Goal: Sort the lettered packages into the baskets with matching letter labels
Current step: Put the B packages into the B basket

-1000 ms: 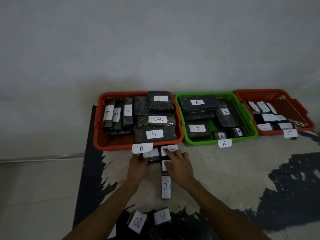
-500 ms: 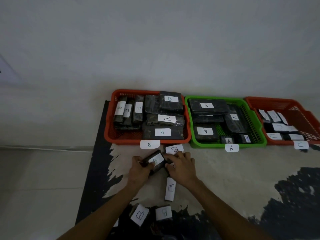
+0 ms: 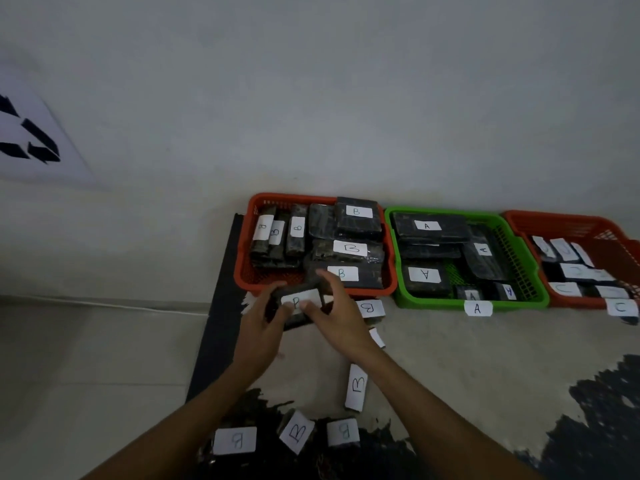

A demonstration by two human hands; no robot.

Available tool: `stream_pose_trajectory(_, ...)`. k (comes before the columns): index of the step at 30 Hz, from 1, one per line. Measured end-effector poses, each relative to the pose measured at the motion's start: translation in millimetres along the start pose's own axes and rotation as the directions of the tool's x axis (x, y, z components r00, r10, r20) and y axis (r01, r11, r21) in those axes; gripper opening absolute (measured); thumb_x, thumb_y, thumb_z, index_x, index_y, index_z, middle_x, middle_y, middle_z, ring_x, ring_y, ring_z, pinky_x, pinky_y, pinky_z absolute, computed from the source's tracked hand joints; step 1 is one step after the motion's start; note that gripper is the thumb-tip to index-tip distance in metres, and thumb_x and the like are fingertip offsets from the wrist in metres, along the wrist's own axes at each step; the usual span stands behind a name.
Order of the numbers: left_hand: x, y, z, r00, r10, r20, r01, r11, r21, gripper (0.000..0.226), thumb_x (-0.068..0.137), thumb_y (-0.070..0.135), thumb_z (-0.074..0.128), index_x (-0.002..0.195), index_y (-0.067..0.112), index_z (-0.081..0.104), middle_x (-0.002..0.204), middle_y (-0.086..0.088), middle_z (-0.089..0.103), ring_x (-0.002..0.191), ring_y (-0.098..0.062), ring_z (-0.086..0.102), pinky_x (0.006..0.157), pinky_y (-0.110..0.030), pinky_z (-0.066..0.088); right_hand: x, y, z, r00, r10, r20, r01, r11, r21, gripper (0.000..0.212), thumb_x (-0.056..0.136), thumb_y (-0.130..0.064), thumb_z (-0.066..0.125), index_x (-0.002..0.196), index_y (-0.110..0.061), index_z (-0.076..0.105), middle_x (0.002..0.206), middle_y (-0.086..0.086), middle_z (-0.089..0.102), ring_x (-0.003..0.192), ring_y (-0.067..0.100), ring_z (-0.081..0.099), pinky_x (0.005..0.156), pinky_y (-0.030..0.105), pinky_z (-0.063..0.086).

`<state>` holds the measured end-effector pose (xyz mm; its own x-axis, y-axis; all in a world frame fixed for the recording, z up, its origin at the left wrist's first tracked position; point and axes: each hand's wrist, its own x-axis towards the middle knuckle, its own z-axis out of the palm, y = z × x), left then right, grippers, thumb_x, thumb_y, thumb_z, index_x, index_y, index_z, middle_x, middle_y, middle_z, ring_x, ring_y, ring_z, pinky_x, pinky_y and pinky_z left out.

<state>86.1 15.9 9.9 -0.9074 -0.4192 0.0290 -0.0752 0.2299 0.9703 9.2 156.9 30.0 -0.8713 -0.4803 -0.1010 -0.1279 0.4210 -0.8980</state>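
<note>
Package (image 3: 300, 304), dark film-wrapped block lettered B: held at front rim of B basket (image 3: 242, 271), left hand (image 3: 263, 327) and right hand (image 3: 341, 318) clamped on opposite ends. Likely light, stiff, slick; grip short edges.

You're looking at a dim, flat-lit, grainy picture; hands (image 3: 298, 327) motion-blurred, wide-angle bending at edges, no hard shadows or glare.

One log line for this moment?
both hands hold B package | left hand | right hand | just before B basket | not yet dropped
</note>
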Motion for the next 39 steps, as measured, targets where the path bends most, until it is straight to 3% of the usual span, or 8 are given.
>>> stream_pose_trajectory(2,19,4,-5,0.999,0.035,-0.013,-0.035,0.999,0.041,0.032,0.098,0.029,0.05,0.127,0.04,0.049,0.11,0.02,0.06,0.098,0.005,0.059,0.078,-0.017,0.047,18,-16,-4,0.997,-0.066,0.032,0.067,0.998,-0.021,0.05,0.089,-0.037,0.066,0.135,-0.038,0.047,0.129,-0.026,0.051,0.113,-0.014,0.046,0.093,0.009,0.042)
stream_pose_trajectory(5,53,-2,-16,0.994,0.032,-0.106,-0.004,0.968,0.253,0.039,0.101,0.04,0.037,0.137,0.029,0.045,0.128,0.002,0.055,0.119,-0.016,0.052,0.095,-0.04,0.048,50,-32,-6,0.997,-0.081,0.006,0.082,0.993,-0.08,0.036,0.092,-0.025,0.063,0.126,-0.031,0.057,0.128,-0.008,0.059,0.112,0.003,0.052,0.096,0.023,0.044)
stream_pose_trajectory(9,87,-30,-34,0.983,-0.165,-0.076,0.174,0.733,0.658,0.058,0.101,0.043,0.021,0.153,0.023,0.005,0.161,-0.004,0.008,0.145,-0.031,0.013,0.111,-0.06,0.024,88,-39,5,1.0,0.004,-0.018,-0.006,0.993,-0.121,0.035,0.095,-0.013,0.056,0.126,-0.029,0.056,0.128,-0.002,0.06,0.103,0.005,0.053,0.078,0.012,0.043)
stream_pose_trajectory(13,85,-55,-37,0.966,-0.258,0.012,0.212,0.818,0.535,0.066,0.094,0.057,0.007,0.149,0.029,-0.015,0.161,-0.002,-0.007,0.147,-0.03,0.0,0.113,-0.064,0.015,118,-32,26,0.997,0.081,0.02,-0.073,0.964,-0.257,0.029,0.092,-0.017,0.059,0.12,-0.025,0.06,0.121,0.001,0.064,0.104,0.015,0.06,0.074,0.018,0.044)
stream_pose_trajectory(20,86,-63,-34,0.977,-0.212,0.032,0.189,0.919,0.346,0.06,0.097,0.052,0.015,0.146,0.039,-0.018,0.161,-0.002,0.003,0.145,-0.031,0.014,0.109,-0.064,0.024,145,-22,45,0.966,0.208,0.151,-0.132,0.906,-0.401,0.041,0.084,-0.001,0.059,0.12,-0.017,0.065,0.127,0.011,0.058,0.111,0.025,0.058,0.093,0.032,0.051)
stream_pose_trajectory(23,86,-66,-34,0.979,-0.201,0.037,0.18,0.932,0.314,0.065,0.092,0.058,0.014,0.146,0.041,-0.017,0.159,-0.004,0.011,0.144,-0.029,0.02,0.109,-0.064,0.026,147,-23,50,0.963,0.199,0.181,-0.113,0.909,-0.402,0.042,0.082,0.005,0.056,0.118,-0.016,0.066,0.126,0.013,0.058,0.11,0.026,0.058,0.087,0.029,0.052)
stream_pose_trajectory(30,86,-70,-34,0.982,-0.187,0.041,0.167,0.942,0.292,0.062,0.09,0.061,0.014,0.14,0.051,-0.02,0.155,-0.005,0.02,0.138,-0.026,0.031,0.107,-0.063,0.029,142,-21,53,0.962,0.204,0.18,-0.116,0.907,-0.404,0.036,0.084,0.005,0.055,0.113,-0.015,0.062,0.124,0.013,0.055,0.104,0.023,0.055,0.077,0.028,0.047)
stream_pose_trajectory(39,87,-62,-37,0.978,-0.207,0.031,0.175,0.888,0.426,0.064,0.095,0.055,0.018,0.146,0.038,-0.018,0.158,-0.008,0.011,0.141,-0.032,0.024,0.107,-0.063,0.029,135,-29,36,0.975,0.143,0.17,-0.093,0.958,-0.27,0.041,0.083,0.008,0.051,0.11,-0.021,0.063,0.119,0.002,0.059,0.101,0.02,0.059,0.069,0.024,0.048)
